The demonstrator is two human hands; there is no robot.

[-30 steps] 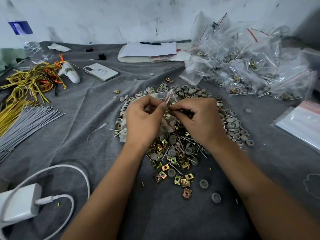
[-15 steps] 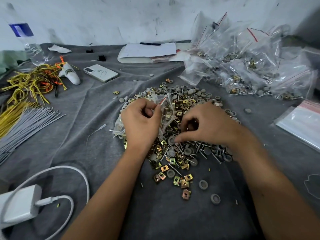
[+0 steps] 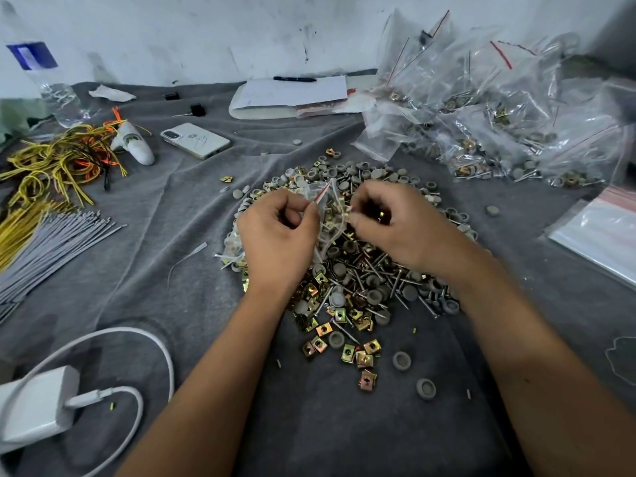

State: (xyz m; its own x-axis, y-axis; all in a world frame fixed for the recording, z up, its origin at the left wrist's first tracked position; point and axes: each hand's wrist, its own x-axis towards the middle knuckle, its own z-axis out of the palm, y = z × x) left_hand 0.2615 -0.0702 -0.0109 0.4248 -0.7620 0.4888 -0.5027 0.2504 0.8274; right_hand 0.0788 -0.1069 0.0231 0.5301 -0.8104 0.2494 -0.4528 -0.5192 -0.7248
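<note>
Clear zip bag (image 3: 328, 215) sits just above the pile of clips, screws and caps (image 3: 361, 290) in the middle of the cloth-covered tabletop (image 3: 344, 425). The left hand (image 3: 278, 239) pinches its red-striped mouth. The right hand (image 3: 395, 225), fingers curled round a brass piece (image 3: 380, 213), meets the bag's opening. Filled bags (image 3: 499, 125) lie far right.

The left hand (image 3: 278, 235) and the right hand (image 3: 402, 225) are bare. The left forearm (image 3: 206, 373) and right forearm (image 3: 533, 356) are uncovered too, as far as they show.
</note>
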